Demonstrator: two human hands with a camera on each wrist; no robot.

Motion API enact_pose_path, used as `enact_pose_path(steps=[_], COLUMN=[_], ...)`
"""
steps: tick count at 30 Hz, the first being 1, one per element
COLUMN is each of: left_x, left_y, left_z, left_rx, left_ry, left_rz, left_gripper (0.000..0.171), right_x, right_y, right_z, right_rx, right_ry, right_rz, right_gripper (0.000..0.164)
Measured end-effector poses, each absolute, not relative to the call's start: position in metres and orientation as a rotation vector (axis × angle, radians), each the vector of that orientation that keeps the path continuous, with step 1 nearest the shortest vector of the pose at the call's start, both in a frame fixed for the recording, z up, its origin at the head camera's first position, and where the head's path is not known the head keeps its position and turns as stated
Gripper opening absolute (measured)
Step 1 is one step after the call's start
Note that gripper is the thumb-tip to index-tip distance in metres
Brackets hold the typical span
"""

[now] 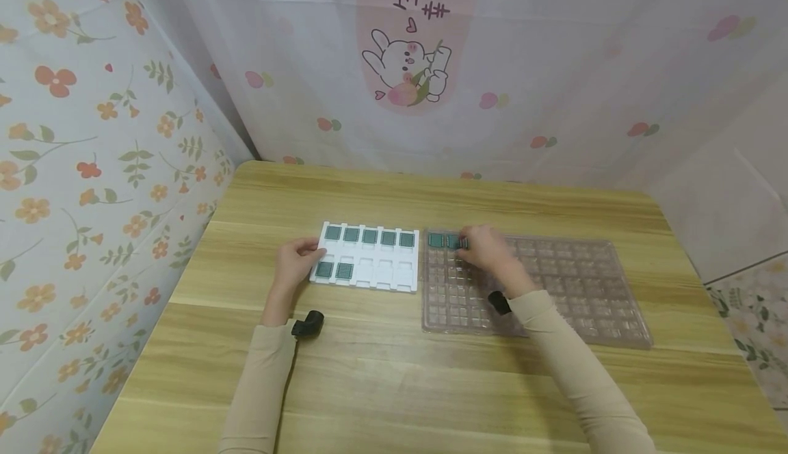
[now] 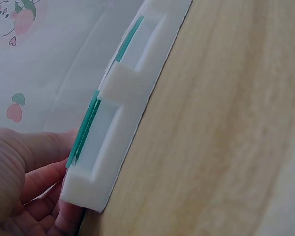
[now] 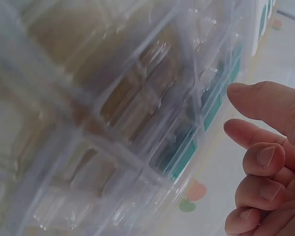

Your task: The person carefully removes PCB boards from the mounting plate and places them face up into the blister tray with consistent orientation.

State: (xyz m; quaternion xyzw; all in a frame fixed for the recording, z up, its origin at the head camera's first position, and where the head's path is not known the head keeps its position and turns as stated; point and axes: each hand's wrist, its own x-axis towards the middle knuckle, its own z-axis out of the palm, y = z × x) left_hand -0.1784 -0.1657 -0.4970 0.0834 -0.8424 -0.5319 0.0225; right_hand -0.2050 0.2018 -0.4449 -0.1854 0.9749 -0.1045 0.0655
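Note:
My left hand [image 1: 295, 262] grips the left edge of a white tray [image 1: 366, 277], thumb at the top edge and fingers along the side. Small dark-green square boards [image 1: 369, 236] fill the tray's far row, and two more boards [image 1: 335, 271] lie at the left of its near row. Seen from the left wrist, one board [image 2: 83, 130] sits close to the thumb tip. My right hand [image 1: 486, 249] is over the far left of a clear plastic tray [image 1: 443, 327], beside green boards [image 1: 436, 241] in its pockets. In the right wrist view, thumb and forefinger are apart with nothing between them.
Both trays lie side by side on a wood-grain table [image 1: 369, 385]. Pockets of the clear tray extend to the right under my right forearm. A printed curtain [image 1: 295, 64] hangs behind the table, and a floral one [image 1: 92, 201] hangs at the left.

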Motion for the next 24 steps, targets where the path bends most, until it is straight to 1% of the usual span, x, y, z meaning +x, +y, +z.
enact_pose_path(steps=[8, 19, 24], left_x=[-0.179, -0.18, -0.18], left_y=[-0.166, -0.167, -0.167], left_z=[-0.498, -0.499, -0.5], left_rx=[0.244, 0.249, 0.241], left_ry=[-2.6, -2.602, -2.596], left_rz=[-1.645, -1.641, -1.643], left_gripper=[0.031, 0.031, 0.031], right_x=[-0.201, -0.193, -0.189], right_y=[0.192, 0.178, 0.17], right_z=[-0.443, -0.438, -0.436], right_rx=[-0.569, -0.65, -0.661], right_ry=[2.906, 2.893, 2.891], right_rz=[-0.392, -0.493, -0.532], right_gripper=[0.031, 0.026, 0.028])
